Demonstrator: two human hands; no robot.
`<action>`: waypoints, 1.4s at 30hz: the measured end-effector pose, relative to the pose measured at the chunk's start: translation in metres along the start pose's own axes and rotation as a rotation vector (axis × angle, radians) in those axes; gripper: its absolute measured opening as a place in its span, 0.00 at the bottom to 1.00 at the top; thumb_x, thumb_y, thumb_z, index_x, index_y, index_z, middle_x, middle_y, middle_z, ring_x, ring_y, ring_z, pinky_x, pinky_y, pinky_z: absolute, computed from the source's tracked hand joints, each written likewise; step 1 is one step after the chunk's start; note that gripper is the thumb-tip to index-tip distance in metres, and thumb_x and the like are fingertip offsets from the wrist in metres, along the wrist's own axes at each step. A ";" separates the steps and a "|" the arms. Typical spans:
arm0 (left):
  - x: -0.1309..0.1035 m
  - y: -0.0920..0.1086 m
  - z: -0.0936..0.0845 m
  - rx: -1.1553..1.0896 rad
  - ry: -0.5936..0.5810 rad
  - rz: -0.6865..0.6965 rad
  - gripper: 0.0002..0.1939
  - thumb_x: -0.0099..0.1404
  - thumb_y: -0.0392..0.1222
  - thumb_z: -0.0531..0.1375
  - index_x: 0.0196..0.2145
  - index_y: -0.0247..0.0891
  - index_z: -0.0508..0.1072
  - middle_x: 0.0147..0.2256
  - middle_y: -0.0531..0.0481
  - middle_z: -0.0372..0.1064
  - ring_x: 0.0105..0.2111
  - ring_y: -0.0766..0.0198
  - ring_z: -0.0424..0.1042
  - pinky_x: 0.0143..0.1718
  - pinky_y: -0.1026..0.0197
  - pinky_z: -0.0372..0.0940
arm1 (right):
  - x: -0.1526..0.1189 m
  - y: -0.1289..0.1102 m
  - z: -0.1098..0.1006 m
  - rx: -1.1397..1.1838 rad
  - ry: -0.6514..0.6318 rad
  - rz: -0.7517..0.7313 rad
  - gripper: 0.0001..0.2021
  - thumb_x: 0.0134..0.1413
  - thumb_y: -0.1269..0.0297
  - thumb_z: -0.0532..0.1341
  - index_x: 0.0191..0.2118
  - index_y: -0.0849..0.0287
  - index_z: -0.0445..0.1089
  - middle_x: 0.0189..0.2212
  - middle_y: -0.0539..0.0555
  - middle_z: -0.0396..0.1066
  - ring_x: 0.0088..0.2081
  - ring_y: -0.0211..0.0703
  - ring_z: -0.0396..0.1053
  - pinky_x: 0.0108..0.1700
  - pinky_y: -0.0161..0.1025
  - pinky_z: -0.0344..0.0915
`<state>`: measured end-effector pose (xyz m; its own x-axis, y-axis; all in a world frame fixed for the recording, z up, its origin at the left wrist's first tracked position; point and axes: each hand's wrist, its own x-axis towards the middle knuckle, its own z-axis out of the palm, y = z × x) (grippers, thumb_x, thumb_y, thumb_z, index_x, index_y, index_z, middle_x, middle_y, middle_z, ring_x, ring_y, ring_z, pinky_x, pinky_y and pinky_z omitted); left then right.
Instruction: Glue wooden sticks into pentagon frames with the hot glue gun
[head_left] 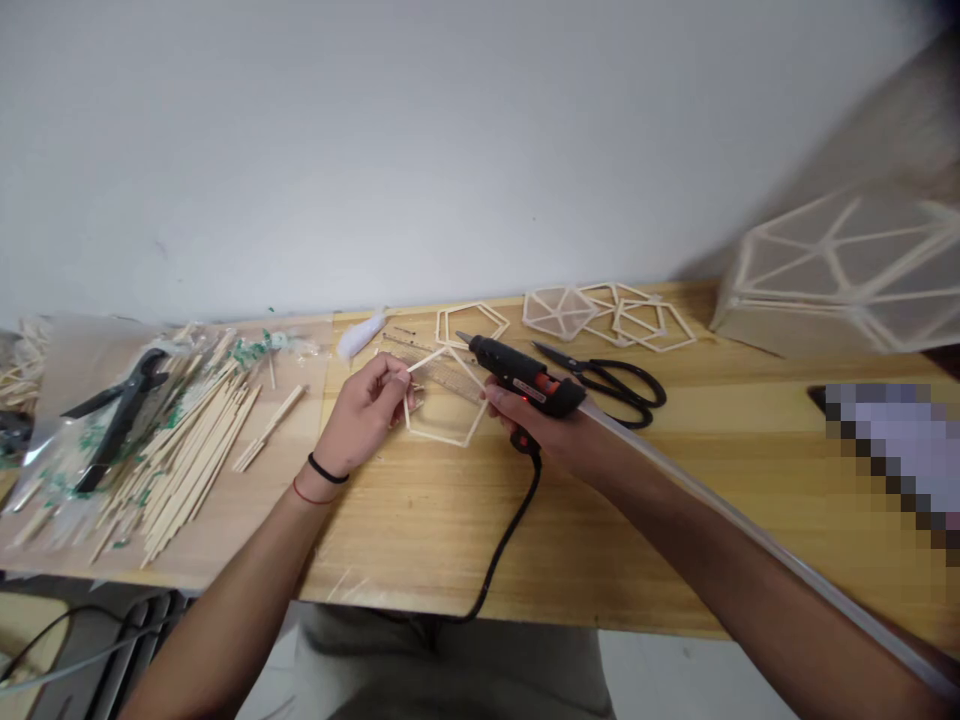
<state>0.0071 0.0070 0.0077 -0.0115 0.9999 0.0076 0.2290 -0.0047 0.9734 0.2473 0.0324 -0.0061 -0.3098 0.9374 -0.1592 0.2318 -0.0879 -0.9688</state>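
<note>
My left hand [369,402] pinches the left corner of a pentagon frame [436,438] made of thin wooden sticks, held just above the table. In my right hand [544,428] is a black hot glue gun [517,372], its nozzle pointing left over the top of the frame and a small red light glowing on it. A long clear glue stick runs out of the gun's back along my right forearm. My right fingertips are close to the frame's right corner; whether they touch it, I cannot tell. Behind the frame lies a clear ruler [448,376].
Black-handled scissors [587,372] lie right of the gun. More stick frames [480,308] rest along the wall. Left are loose sticks [202,450] and black pliers-like tool [124,430]. A large covered stick structure [847,270] stands right. The gun's cord [504,545] crosses the front edge.
</note>
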 end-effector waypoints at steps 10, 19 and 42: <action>-0.001 -0.003 0.004 0.175 -0.060 0.051 0.15 0.72 0.51 0.60 0.32 0.38 0.72 0.27 0.53 0.69 0.27 0.65 0.64 0.32 0.61 0.59 | -0.001 0.003 0.002 0.001 -0.032 -0.098 0.16 0.56 0.48 0.72 0.36 0.57 0.76 0.25 0.48 0.70 0.24 0.37 0.65 0.25 0.35 0.63; 0.002 -0.002 -0.001 0.122 0.061 0.096 0.14 0.67 0.50 0.67 0.30 0.38 0.72 0.23 0.57 0.62 0.25 0.68 0.59 0.29 0.62 0.55 | 0.004 0.001 0.002 0.041 0.020 0.021 0.22 0.54 0.40 0.69 0.34 0.56 0.75 0.23 0.48 0.65 0.24 0.38 0.63 0.24 0.35 0.62; -0.002 -0.001 0.003 0.102 0.078 0.096 0.14 0.69 0.53 0.66 0.37 0.38 0.77 0.24 0.57 0.64 0.24 0.68 0.59 0.27 0.62 0.55 | 0.007 0.004 0.000 -0.013 0.035 0.028 0.21 0.56 0.41 0.66 0.35 0.56 0.75 0.24 0.49 0.65 0.25 0.39 0.63 0.26 0.37 0.61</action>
<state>0.0096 0.0054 0.0057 -0.0592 0.9908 0.1213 0.3303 -0.0953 0.9390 0.2461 0.0383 -0.0113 -0.2704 0.9459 -0.1794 0.2520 -0.1103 -0.9614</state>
